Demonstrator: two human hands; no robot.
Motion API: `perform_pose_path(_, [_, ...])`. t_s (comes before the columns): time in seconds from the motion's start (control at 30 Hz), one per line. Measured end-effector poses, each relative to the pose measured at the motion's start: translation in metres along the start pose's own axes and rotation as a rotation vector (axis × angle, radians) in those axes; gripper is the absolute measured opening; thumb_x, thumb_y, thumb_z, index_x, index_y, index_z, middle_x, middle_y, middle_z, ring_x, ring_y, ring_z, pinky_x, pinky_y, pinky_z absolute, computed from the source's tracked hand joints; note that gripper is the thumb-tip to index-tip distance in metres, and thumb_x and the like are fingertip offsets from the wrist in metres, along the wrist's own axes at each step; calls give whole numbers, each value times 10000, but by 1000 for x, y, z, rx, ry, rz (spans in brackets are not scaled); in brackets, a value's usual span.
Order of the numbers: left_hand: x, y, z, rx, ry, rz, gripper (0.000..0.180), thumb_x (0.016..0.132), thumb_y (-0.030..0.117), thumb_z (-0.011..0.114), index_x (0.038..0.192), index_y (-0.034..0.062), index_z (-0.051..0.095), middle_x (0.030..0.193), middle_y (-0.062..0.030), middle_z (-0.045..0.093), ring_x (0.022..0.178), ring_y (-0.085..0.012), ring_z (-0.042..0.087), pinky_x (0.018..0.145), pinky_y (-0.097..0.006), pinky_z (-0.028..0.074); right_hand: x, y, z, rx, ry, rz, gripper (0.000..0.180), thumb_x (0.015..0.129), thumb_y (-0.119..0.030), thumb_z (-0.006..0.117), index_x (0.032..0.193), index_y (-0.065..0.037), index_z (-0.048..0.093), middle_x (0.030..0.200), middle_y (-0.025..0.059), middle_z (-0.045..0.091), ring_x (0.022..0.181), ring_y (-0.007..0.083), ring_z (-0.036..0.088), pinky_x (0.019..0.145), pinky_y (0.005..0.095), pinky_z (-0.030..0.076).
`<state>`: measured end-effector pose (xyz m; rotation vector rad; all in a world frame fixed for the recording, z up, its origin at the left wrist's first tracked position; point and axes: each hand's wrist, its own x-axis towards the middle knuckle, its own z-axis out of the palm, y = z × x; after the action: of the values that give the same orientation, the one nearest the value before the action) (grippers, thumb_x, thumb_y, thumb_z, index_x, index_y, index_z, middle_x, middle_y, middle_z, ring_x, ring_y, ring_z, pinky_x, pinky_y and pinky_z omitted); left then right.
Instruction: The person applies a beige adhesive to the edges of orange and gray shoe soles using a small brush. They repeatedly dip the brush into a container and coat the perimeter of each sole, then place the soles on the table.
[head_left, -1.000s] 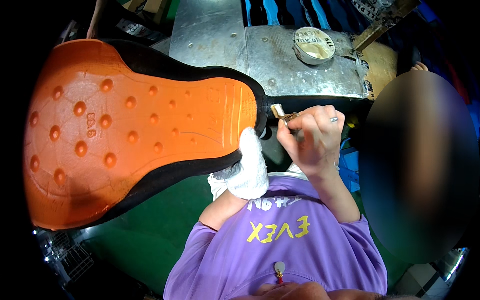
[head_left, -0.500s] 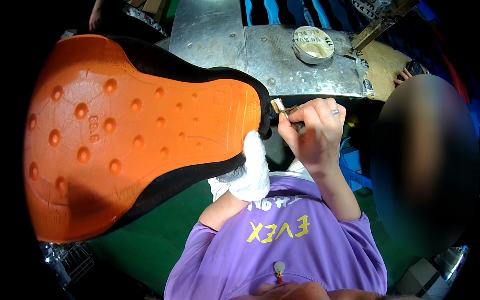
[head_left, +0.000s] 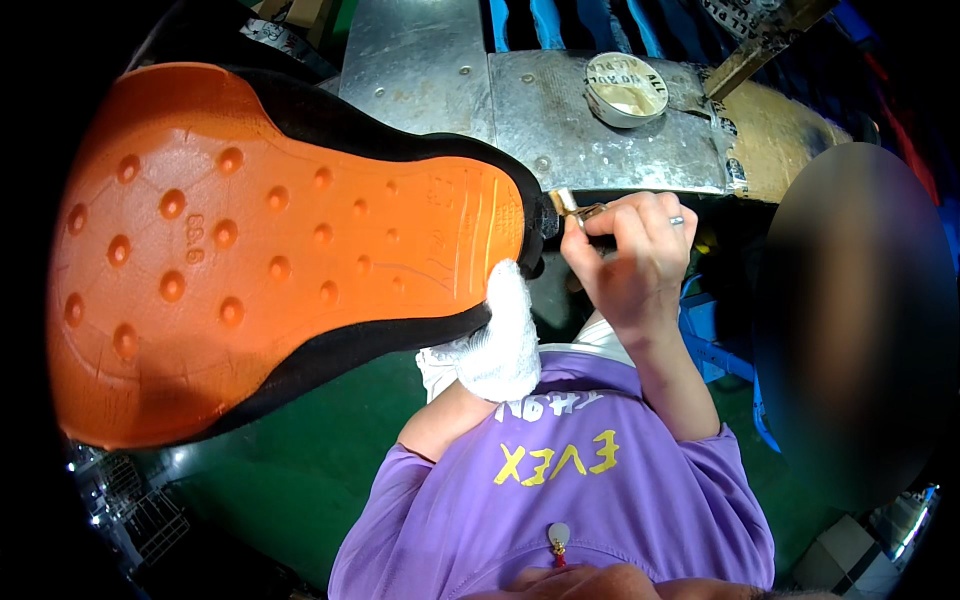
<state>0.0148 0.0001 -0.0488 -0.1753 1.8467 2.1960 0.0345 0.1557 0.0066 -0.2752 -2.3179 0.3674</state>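
A shoe last with an orange, dimpled underside (head_left: 330, 220) fills the left of the view, sole side up. Black shoe upper material (head_left: 360, 335) wraps its sides and narrow end. My left hand (head_left: 505, 340), in a white glove, grips the last at its narrow end, with the thumb over the orange edge; its other fingers are hidden beneath. Just right of that end, my bare right hand (head_left: 635, 260), with a ring on one finger, pinches a small tan and metallic piece (head_left: 568, 205) close to the black rim. I cannot tell its exact kind, or whether it touches.
A riveted metal worktop (head_left: 420, 80) stretches along the far side. On it stands a round white tub (head_left: 626, 92) with pale contents. Brown cardboard (head_left: 775, 135) lies farther right, and a blue frame (head_left: 710, 345) stands beyond my right arm. The floor (head_left: 320, 450) is green.
The last has tilted a little, its wide end shifting upward in the view. My right hand and its small piece have moved slightly. Other people's hands at the far left and right have left the view.
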Motion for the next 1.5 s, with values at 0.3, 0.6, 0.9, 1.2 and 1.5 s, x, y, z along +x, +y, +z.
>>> perform_pose_path(0.3, [1,3,-2,-45,-33,-36,314,1057,313,491,1100,14,576,860,-125,617,747,-204,585,676,-329,466,1,-4,-4,15,19,1,229,657,-147,833,706,-146,609,762,-5,612,773,208,587,778,372,383])
perform_pose_path(0.6, [0,20,-3,-201,-63,-243,324,1044,331,503,1007,15,563,707,-157,600,607,-253,577,583,-364,468,-6,-15,-12,79,-51,-31,226,667,-207,837,700,-159,618,785,-5,601,771,211,583,782,375,378])
perform_pose_path(0.9, [14,102,41,-526,361,-60,195,938,51,617,1118,-26,610,910,-129,674,788,-256,660,749,-385,557,-15,22,-3,-18,86,-7,211,677,-122,817,698,-143,608,739,7,578,730,237,569,737,381,384])
perform_pose_path(1.2, [98,125,-49,-1153,-235,42,488,806,3,617,1292,-20,576,1296,-174,648,1148,-304,658,1034,-404,544,-109,73,47,103,-215,191,209,750,-167,787,682,-105,599,745,58,584,770,284,571,739,443,429])
perform_pose_path(1.5, [108,124,-88,-1677,-477,-67,670,805,-2,564,1460,-80,447,1495,-252,488,1425,-358,453,1213,-444,397,-189,93,86,121,-407,301,227,746,-204,778,668,-78,605,770,91,628,822,314,597,765,463,441])
